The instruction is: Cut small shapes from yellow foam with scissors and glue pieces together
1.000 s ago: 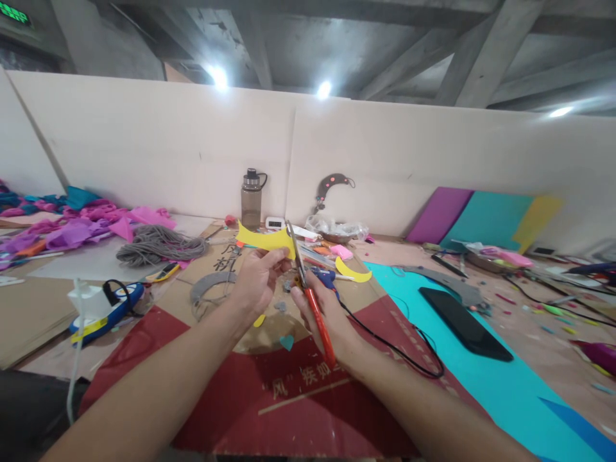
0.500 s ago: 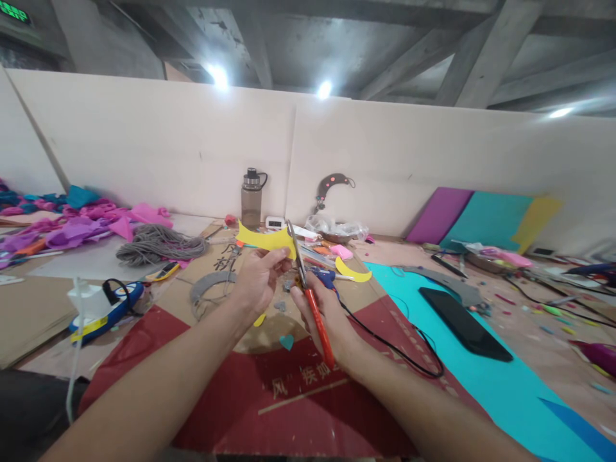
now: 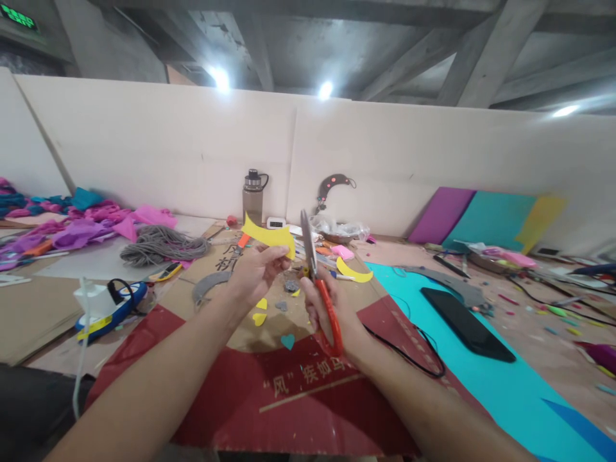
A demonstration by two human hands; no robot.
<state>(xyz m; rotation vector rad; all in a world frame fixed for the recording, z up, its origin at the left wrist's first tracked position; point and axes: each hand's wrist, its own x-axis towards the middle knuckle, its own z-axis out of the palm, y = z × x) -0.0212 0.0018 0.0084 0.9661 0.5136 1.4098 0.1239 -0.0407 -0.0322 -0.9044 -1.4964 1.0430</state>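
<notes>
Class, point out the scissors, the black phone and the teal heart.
Scissors [image 3: 308,241], head view: on the blades.
Black phone [image 3: 466,324], head view: middle of its upper face.
Teal heart [image 3: 287,341], head view: near its centre.

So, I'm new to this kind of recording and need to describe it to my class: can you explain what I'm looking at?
There is no robot here. You see a person's bare hands, filmed by one camera worn on the head, looking forward and down. That is why the forearms rise from the bottom edge.

The left hand pinches a curved yellow piece. The right hand holds red-handled scissors, their blades clear of that piece.

Below the hands is printed cardboard with a small teal heart on it. To the right, a black phone-like slab lies on a turquoise sheet. To the left is a bundle of grey cord; a bottle stands at the back.
</notes>
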